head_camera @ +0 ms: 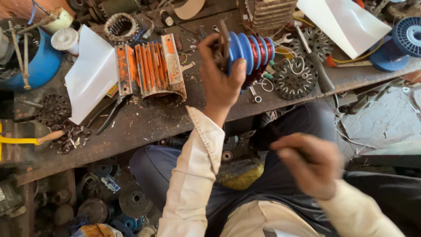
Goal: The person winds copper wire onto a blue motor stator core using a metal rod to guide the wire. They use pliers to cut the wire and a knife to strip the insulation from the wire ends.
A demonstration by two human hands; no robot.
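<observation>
Fingers (228, 72) of our left hand (219, 83) clamp the blue stepped coil former (250, 50), raised above the worktop (144, 125) — our right hand (309, 164), nearer us, is curled shut, its contents unclear.

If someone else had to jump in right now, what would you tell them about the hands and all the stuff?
Left hand: raised over the workbench, gripping a blue stepped winding former that carries reddish copper wire.
Right hand: low over the lap, fingers pinched; whether it holds a wire is too blurred to tell.
Nearby: orange finned motor housing lying on the bench, white insulation sheet beside it, round stator lamination at right.
Done: several grooves of the former hold wire.
Left: the widest blue steps look bare.
</observation>
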